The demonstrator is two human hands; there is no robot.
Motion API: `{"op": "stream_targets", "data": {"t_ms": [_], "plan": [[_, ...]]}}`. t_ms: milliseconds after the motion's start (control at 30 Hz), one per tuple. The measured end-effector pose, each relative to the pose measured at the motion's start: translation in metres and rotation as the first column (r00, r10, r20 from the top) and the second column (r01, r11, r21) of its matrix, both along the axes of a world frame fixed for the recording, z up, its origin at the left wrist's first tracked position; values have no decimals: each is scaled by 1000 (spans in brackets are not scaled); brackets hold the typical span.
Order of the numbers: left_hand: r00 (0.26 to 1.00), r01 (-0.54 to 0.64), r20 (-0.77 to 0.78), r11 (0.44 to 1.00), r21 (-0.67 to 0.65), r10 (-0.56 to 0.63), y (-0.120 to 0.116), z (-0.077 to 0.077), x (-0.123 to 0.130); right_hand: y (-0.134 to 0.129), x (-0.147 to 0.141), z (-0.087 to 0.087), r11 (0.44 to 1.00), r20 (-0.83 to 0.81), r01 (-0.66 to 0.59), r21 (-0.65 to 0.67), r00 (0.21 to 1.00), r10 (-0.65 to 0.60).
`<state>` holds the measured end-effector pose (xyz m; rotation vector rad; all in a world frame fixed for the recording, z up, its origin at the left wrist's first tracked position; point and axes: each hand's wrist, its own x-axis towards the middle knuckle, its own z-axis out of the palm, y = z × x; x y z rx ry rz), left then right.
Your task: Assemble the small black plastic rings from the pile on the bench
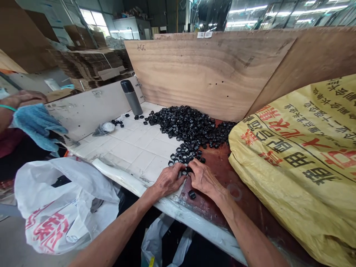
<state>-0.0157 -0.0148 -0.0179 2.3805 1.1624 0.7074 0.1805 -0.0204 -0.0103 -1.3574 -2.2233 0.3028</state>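
From my end, main risk: the loose ring (192,194) lies just off the R hand (204,178), toward the table's (133,152) front edge; a careless wrist sweep could prob. knock it over. The pile of rings (185,122) toward the back edge isn't contained either, so the yellow bag (280,163) slumping in from the R edge might shove some along. Pcs are small, so a clumsy pinch could slip too.

Held ring (189,169): at the R hand's fingertips, which look closed on it, btwn thumb & index. L hand (170,180) is right beside, fingers curled in, w/ a ring or two by the tips; can't tell if it grips any. Both hands sit nr the front edge; pile's beyond, w/ a scatter of rings running down to the fingers.
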Motion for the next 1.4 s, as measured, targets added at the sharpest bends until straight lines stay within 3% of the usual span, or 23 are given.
{"op": "stream_targets", "data": {"t_ms": [200, 333, 500, 633, 733, 833, 1000, 1167, 1300, 1400], "plan": [[997, 0, 74, 999, 39, -3, -2, 4, 1, 7, 1, -5, 984, -224, 176, -25, 958, -177], [990, -6, 137, 1000, -22, 9, -2, 5, -1, 6, -2, 0, 982, -352, 125, -139, 921, -167], [948, 67, 318, 994, -86, -36, 3, 10, -5, 2, -3, 14, 918, -485, 9, -395, 847, -217], [847, 148, 529, 937, -318, 45, 6, 10, -4, -1, -6, 23, 807, -648, -135, -574, 678, -347], [738, 232, 653, 845, -482, 169, 6, 10, -2, -1, -9, 20, 811, -690, -117, -574, 601, -402], [691, 236, 689, 834, -499, 216, 6, 14, -1, 2, -11, 14, 848, -655, -32, -530, 651, -384], [687, 209, 696, 862, -462, 207, 6, 17, -2, 1, -10, 9, 861, -626, -23, -508, 696, -351], [753, 175, 644, 903, -393, 134, 5, 12, -7, -1, -12, 10, 905, -561, 0, -426, 785, -264], [817, 125, 574, 952, -281, 63, 6, 12, -10, -4, -16, 13, 921, -537, 11, -390, 810, -237], [829, 116, 559, 970, -215, 25, 7, 12, -11, -7, -18, 15, 951, -440, 32, -306, 881, -171]]}}
